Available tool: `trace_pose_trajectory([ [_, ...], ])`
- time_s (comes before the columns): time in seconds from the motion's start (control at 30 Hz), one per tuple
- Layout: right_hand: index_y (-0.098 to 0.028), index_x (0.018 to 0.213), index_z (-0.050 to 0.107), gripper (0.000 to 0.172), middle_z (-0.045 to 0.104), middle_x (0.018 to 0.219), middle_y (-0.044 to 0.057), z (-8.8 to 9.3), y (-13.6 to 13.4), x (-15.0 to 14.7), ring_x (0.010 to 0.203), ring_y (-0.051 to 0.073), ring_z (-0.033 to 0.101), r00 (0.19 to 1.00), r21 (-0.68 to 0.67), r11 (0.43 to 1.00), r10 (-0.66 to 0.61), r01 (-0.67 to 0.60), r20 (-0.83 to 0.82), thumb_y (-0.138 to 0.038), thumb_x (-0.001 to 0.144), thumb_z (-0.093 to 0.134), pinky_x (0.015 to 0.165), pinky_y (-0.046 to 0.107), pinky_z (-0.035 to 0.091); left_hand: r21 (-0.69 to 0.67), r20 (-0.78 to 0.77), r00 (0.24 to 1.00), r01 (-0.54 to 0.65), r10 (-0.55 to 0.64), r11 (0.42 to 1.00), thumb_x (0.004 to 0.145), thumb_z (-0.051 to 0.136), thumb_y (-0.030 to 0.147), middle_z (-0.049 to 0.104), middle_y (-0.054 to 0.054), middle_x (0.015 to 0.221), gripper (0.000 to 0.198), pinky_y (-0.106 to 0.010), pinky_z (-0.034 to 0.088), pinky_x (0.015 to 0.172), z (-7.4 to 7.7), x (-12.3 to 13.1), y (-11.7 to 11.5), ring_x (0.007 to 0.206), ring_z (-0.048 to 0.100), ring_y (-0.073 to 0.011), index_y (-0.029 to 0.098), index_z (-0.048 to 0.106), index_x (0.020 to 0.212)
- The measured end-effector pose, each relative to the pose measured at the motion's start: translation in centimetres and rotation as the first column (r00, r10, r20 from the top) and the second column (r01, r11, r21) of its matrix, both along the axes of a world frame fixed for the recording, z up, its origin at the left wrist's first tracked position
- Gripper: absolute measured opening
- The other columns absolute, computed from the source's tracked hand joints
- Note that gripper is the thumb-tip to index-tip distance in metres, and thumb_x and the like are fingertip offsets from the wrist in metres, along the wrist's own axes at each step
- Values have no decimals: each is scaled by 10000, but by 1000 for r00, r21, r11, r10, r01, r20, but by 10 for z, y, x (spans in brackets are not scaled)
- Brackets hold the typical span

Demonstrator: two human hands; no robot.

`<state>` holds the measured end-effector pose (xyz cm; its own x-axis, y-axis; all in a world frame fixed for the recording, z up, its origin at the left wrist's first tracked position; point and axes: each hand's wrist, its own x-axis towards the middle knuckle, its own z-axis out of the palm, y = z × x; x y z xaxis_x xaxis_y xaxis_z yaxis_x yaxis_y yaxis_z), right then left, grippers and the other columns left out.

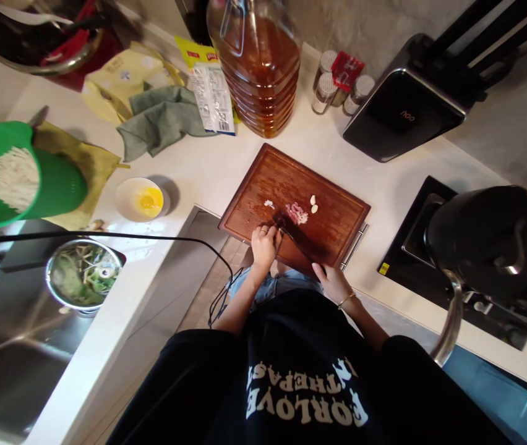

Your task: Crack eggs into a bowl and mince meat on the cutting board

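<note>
My right hand [331, 281] is wrapped round the handle end of a dark kitchen knife [298, 240]. The blade slants up and left across the front of a wooden cutting board [340, 219]. At the blade's far end is my left hand [266, 243], its fingers bent and drawn together; what they pinch, if anything, is hidden. Just beyond the knife lies a small heap of chopped pinkish pieces [296, 213], perhaps shallot. Two peeled garlic cloves [313, 204] rest to the right of it, and a few white minced bits [269, 204] to its left.
A large bottle of brown liquid [263, 68] stands behind the board. Right are a knife block [405, 102] and a black pot [486, 238] on the hob. Left are a bowl with egg [128, 201], a green basket of noodles [59, 185] and the sink [8, 377]. A black cable [152, 237] crosses left.
</note>
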<state>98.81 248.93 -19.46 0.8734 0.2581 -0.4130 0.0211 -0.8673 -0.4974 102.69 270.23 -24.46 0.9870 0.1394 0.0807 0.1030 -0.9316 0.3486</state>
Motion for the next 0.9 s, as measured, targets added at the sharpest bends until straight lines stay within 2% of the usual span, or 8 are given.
trace_pose_trajectory([
  [0.1, -189, 903, 660, 505, 697, 749, 94, -1, 0, -3, 722, 220, 656, 1000, -78, 997, 1, -3, -27, -509, 926, 270, 607, 265, 398, -20, 0, 1000, 13, -13, 1000, 914, 359, 333, 593, -91, 858, 313, -349, 363, 807, -1, 1, 1, 880, 503, -235, 189, 636, 928],
  [0.33, -183, 1083, 618, 510, 705, 852, 111, -12, 26, 13, 799, 219, 658, 998, -109, 994, 32, -26, 57, -520, 925, 269, 643, 260, 407, -51, -26, 998, 51, -53, 997, 920, 350, 325, 590, -87, 858, 311, -330, 371, 816, -2, 2, 3, 886, 510, -217, 194, 621, 841],
  [0.57, -185, 877, 639, 493, 684, 704, 93, -12, -6, -14, 659, 219, 649, 998, -195, 980, 50, -44, 26, -501, 931, 265, 561, 266, 364, -70, -7, 1000, -20, 19, 997, 922, 350, 337, 592, -79, 851, 309, -315, 373, 799, -3, 4, 3, 860, 507, -207, 188, 617, 875],
  [0.8, -175, 856, 642, 551, 679, 737, 104, -16, -9, -7, 676, 214, 634, 994, -24, 997, -72, 75, 88, -518, 931, 216, 586, 276, 371, -65, 6, 1000, -18, 19, 998, 916, 364, 333, 595, -70, 843, 288, -324, 362, 786, 1, 3, 4, 872, 493, -217, 197, 610, 853],
  [0.9, -167, 803, 634, 577, 666, 704, 102, -14, -10, -2, 653, 207, 618, 990, -2, 995, -103, 103, 97, -539, 924, 210, 590, 276, 368, -62, -3, 999, -48, 48, 997, 908, 382, 353, 603, -76, 858, 279, -344, 350, 778, 1, 2, 5, 900, 488, -234, 199, 607, 845],
])
